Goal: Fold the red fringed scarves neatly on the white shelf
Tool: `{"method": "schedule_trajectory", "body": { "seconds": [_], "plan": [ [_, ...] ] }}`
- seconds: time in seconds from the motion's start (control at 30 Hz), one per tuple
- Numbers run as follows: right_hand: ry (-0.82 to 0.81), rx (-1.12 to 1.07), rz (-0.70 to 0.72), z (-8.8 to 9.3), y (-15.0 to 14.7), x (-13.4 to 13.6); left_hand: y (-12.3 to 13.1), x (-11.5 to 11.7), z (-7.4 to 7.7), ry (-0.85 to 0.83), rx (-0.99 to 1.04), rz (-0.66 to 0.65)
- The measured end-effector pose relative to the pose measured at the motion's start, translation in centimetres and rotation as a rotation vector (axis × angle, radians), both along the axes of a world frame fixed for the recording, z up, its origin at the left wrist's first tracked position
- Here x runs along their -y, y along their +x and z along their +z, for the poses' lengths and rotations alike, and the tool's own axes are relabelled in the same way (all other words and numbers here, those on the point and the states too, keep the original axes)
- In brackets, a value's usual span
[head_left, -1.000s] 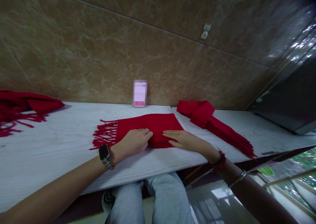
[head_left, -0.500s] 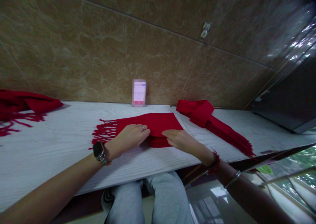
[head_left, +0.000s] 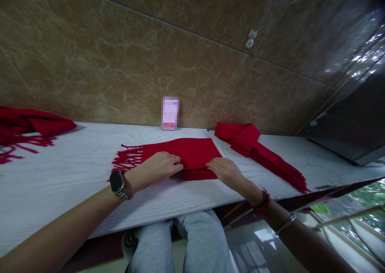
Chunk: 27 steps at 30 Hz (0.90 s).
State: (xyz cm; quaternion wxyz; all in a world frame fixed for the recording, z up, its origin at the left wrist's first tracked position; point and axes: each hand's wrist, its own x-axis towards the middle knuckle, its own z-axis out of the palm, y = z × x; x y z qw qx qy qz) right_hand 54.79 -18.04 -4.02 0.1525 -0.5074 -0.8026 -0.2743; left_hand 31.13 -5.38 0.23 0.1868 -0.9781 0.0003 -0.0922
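Before us on the white tabletop (head_left: 66,176), we count one folded red scarf (head_left: 194,150), one left scarf (head_left: 33,122) and one right scarf (head_left: 255,144), three together. Our left hand (head_left: 159,166) and right hand (head_left: 227,172) touch the folded one at its upper layer's near edge, fingers close together; whether they pinch it, we cannot tell. One phone (head_left: 170,113) stands behind.

Dim, soft light overall, white glare on the floor (head_left: 247,245), pixelated phone (head_left: 170,113), wide-angle stretch toward the edges
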Motion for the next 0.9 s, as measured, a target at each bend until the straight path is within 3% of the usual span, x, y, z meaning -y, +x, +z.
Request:
{"method": "schedule_trajectory", "body": {
  "seconds": [0.17,0.37,0.53,0.77,0.9],
  "plan": [
    [-0.054,0.043,0.022,-0.6,-0.1,0.3,-0.1,0.1,-0.1,-0.037,-0.044,-0.042],
    [-0.067,-0.217,0.041,-0.3,0.3,0.2,-0.2,0.0,0.1,-0.098,0.019,-0.050],
    [-0.168,-0.200,0.128,-1.2,0.3,0.2,0.0,0.1,-0.6,-0.074,-0.083,-0.076],
    [-0.084,-0.201,0.056,-1.2,0.7,-0.2,0.1,-0.2,-0.6,-0.070,-0.004,0.016],
    [-0.173,-0.126,0.076,-1.3,0.6,0.2,0.2,-0.1,-2.2,-0.203,-0.029,0.142]
  ]
}}
